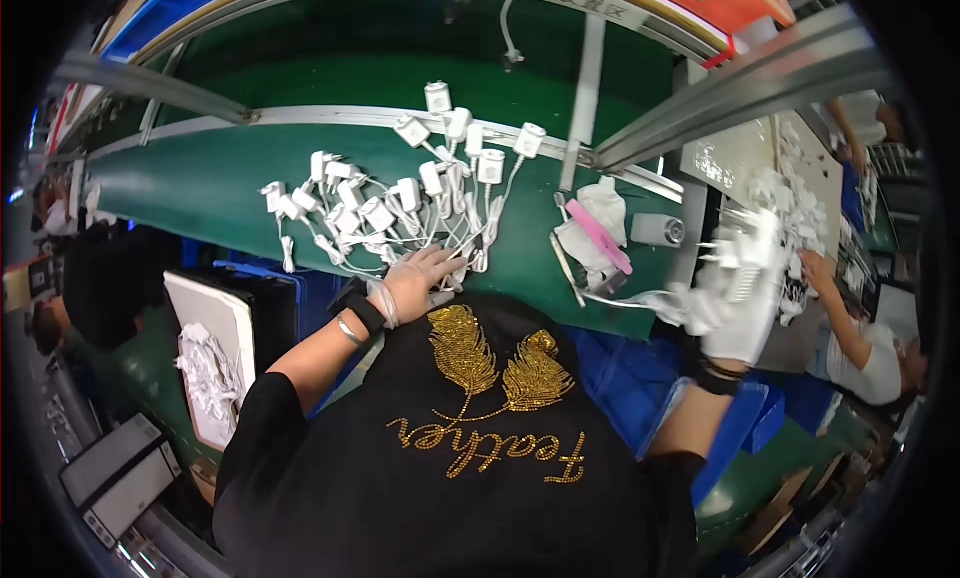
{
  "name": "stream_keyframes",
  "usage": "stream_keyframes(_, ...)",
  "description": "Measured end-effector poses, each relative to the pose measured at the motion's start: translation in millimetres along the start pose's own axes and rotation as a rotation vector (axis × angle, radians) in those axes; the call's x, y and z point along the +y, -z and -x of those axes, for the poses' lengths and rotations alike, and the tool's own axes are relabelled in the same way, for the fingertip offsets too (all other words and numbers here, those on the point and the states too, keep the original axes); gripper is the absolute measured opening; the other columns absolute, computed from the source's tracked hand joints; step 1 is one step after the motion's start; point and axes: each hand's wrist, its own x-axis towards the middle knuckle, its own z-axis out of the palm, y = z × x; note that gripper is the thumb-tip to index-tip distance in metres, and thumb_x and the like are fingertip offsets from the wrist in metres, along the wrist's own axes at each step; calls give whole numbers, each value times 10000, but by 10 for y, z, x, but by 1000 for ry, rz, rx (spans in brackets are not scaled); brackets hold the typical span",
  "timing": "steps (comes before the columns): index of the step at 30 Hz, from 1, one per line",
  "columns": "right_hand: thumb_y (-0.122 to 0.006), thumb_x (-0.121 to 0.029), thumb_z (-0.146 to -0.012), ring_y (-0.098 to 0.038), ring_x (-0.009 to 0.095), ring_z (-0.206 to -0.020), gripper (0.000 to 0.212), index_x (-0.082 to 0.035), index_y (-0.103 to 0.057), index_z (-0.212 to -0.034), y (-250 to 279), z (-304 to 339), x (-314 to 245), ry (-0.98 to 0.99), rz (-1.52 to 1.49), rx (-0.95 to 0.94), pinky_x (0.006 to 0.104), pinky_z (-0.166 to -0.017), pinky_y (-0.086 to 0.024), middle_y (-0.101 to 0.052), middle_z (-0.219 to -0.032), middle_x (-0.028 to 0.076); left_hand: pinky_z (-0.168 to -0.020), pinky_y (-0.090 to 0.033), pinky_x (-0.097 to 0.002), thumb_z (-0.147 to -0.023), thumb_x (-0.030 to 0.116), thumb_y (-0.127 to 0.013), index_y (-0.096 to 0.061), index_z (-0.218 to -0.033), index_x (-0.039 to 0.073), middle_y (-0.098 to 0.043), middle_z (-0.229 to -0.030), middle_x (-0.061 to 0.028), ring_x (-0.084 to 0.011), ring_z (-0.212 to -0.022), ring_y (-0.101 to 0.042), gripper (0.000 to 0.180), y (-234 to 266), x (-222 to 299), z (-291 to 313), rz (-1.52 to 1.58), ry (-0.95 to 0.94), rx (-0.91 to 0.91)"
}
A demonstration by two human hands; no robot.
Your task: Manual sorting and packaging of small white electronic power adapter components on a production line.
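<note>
A loose pile of white power adapters (378, 215) with cords lies on the green mat in front of me. My left hand (425, 273), in a thin pale glove, rests at the pile's near edge. Its fingers are stretched out over the white cords (478, 253). Off to the right, my right hand (735, 318) wears a white glove and is smeared by motion. A white cord (635, 301) runs from it leftward over the mat. White shapes at its fingers look like part of a charger, but blur hides their detail.
Right of the pile lie a pink-handled tool (598, 236), crumpled white cloth (603, 203) and a grey-white cylinder (658, 230). A metal frame post (740, 83) slants above. More white adapters (800, 198) cover a right-hand surface, where another person's hand (820, 271) reaches. A blue bin (625, 373) stands below.
</note>
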Motion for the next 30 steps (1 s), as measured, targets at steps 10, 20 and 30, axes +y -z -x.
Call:
stream_keyframes(10, -465, -472, -975, -620, 235, -931, 503, -67, -554, -1260, 2425, -921, -2585, 947, 885, 578, 329, -828, -505, -604, -1142, 95, -906, -489, -387, -828, 166, -673, -596, -1212, 109, -614, -1163, -148, -336, -1034, -612, 395, 353, 44, -437, 287, 108, 269)
stream_keyframes(20, -480, -27, -914, -603, 232, -1077, 382, -40, -534, -1293, 604, -1013, -401, 967, 1306, 197, 326, -963, -462, -525, -1328, 137, -767, -530, -406, -810, 312, -688, -463, -1271, 64, -610, -1035, -151, -314, -940, -640, 570, 76, -22, -1749, -222, 450, 185)
stream_keyframes(30, -713, -297, -807, -639, 334, -951, 709, -105, -390, -1408, -515, -1881, 1833, 607, 1732, 1, 432, -802, -517, -630, -1098, 201, -818, -525, -361, -775, 245, -735, -443, -1272, 57, -630, -1061, -167, -286, -956, -646, 606, -181, -109, -1586, -50, 319, 453)
